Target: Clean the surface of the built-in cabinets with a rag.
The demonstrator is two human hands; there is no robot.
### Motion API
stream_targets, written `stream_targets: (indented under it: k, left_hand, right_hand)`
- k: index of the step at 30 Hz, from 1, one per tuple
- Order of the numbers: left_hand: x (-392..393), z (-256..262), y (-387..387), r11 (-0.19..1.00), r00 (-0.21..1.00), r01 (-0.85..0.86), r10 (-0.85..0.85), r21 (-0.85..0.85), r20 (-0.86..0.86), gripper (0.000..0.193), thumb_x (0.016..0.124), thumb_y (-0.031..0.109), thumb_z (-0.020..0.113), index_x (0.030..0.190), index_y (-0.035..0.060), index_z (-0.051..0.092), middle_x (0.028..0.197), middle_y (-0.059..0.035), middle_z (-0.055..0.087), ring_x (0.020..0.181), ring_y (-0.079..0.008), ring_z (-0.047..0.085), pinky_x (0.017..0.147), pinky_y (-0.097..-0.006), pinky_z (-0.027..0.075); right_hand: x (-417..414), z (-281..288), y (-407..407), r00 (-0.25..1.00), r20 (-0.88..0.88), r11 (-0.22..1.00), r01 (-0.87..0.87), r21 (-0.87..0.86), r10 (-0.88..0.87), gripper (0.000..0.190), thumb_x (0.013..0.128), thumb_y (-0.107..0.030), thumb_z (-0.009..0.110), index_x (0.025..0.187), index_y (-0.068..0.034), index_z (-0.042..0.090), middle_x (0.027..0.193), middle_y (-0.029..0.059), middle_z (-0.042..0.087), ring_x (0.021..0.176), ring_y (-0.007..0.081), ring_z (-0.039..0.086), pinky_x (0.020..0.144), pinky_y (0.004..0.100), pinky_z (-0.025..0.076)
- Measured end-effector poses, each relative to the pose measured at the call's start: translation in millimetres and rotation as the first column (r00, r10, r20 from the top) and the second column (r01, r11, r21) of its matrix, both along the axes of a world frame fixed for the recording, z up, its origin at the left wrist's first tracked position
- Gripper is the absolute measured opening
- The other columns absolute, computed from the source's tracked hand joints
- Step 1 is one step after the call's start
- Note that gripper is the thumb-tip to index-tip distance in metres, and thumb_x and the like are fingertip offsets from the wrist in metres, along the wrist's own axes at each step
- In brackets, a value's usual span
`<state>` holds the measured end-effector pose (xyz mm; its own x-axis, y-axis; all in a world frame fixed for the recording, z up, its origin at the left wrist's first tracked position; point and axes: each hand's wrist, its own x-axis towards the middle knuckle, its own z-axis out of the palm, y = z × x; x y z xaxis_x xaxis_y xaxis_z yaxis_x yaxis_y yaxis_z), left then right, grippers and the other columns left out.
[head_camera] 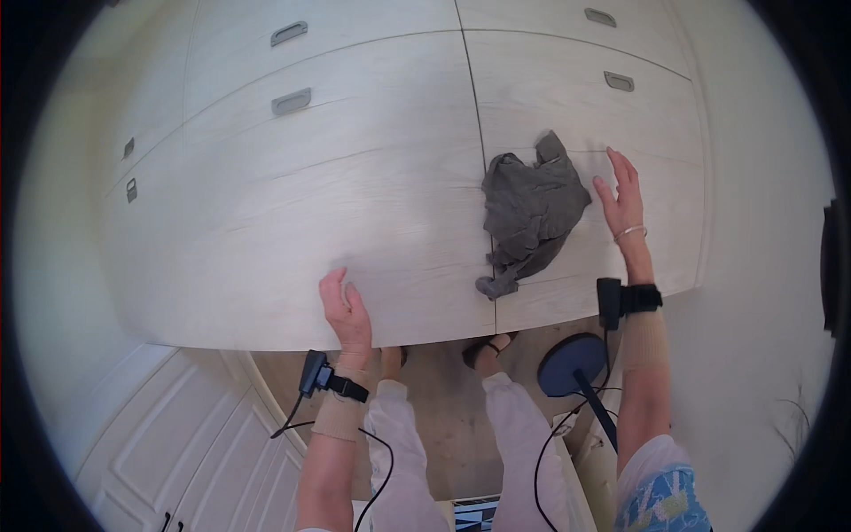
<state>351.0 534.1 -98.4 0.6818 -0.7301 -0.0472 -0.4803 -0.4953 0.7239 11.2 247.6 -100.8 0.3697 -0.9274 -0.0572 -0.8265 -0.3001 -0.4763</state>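
A crumpled dark grey cloth (pixel 535 206) lies on a pale wood-grain panel surface (pixel 372 193), across the seam between two panels. My right hand (pixel 621 193) is just right of the cloth with a small gap between them. Its thumb and fingers are apart, and nothing is in it. Nearer the front edge, well to the left of the cloth, my left hand (pixel 344 309) holds nothing. Its fingers are bent, with the thumb apart from them. Whether either hand touches the surface, I cannot tell.
Recessed grey pull handles (pixel 291 101) are set in the panels. White panelled cabinet doors (pixel 193 425) are at lower left. On the floor to the right stands a round dark blue base with a pole (pixel 573 364). Black cables (pixel 538 459) run from the wrist devices (pixel 628 299).
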Motion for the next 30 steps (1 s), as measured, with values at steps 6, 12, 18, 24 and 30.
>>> stream_targets:
  k: [6, 12, 18, 24, 30]
  left_hand:
    - [-1.9, 6.8, -0.7, 0.995, 0.996, 0.091, -0.091, 0.034, 0.014, 0.031, 0.086, -0.004, 0.044, 0.116, -0.0015, 0.050, 0.116, -0.0142, 0.049, 0.109, -0.0260, 0.048, 0.095, -0.0342, 0.038]
    - [1.0, 5.4, -4.0, 1.000, 0.997, 0.003, -0.004, 0.024, 0.075, 0.035, 0.089, 0.006, 0.045, 0.123, -0.0047, 0.044, 0.126, -0.0214, 0.043, 0.118, -0.0360, 0.040, 0.101, -0.0423, 0.031]
    - [54.8, -41.2, -4.5, 0.948, 0.907, -0.002, -0.132, 0.318, 0.400, 0.056, 0.089, 0.017, 0.048, 0.134, -0.0086, 0.028, 0.142, -0.0271, 0.024, 0.131, -0.0416, 0.023, 0.108, -0.0481, 0.017]
    - [29.1, -43.0, -24.7, 0.908, 0.843, -0.029, -0.202, 0.419, 0.498, 0.067, 0.084, 0.022, 0.049, 0.135, -0.0125, 0.021, 0.144, -0.0313, 0.015, 0.135, -0.0462, 0.014, 0.109, -0.0532, 0.013]
    - [28.6, -40.2, -26.2, 0.914, 0.872, -0.032, -0.173, 0.405, 0.459, 0.068, 0.086, 0.024, 0.047, 0.136, -0.0118, 0.020, 0.145, -0.0298, 0.013, 0.136, -0.0442, 0.012, 0.110, -0.0512, 0.010]
  right_hand:
    - [137.4, -21.9, 132.4, 0.993, -0.112, 0.995, 0.013, -0.099, -0.024, 0.081, 0.055, -0.046, 0.077, 0.127, -0.020, 0.049, 0.139, 0.0118, 0.036, 0.130, 0.0387, 0.026, 0.100, 0.0559, 0.024]
    - [259.5, -44.4, 238.3, 0.801, 0.144, 0.813, -0.562, -0.149, 0.581, 0.044, 0.069, -0.027, 0.066, 0.112, -0.026, 0.058, 0.134, 0.0001, 0.044, 0.128, 0.0252, 0.034, 0.100, 0.0455, 0.029]
    - [101.8, -14.0, 64.0, 0.918, -0.139, 0.886, -0.395, -0.244, 0.371, 0.044, 0.060, -0.032, 0.069, 0.103, -0.022, 0.063, 0.120, 0.0017, 0.053, 0.120, 0.0277, 0.042, 0.103, 0.0508, 0.030]
    - [-14.1, -62.8, -50.6, 0.683, -0.292, 0.716, 0.488, -0.499, -0.669, 0.047, 0.084, -0.052, 0.052, 0.124, -0.029, 0.053, 0.137, 0.0022, 0.041, 0.126, 0.0301, 0.034, 0.094, 0.0546, 0.036]
    - [240.3, -54.7, -50.0, 0.942, -0.204, 0.859, 0.137, -0.493, -0.267, 0.043, 0.078, -0.048, 0.057, 0.117, -0.030, 0.058, 0.132, -0.0022, 0.045, 0.122, 0.0256, 0.035, 0.094, 0.0501, 0.034]
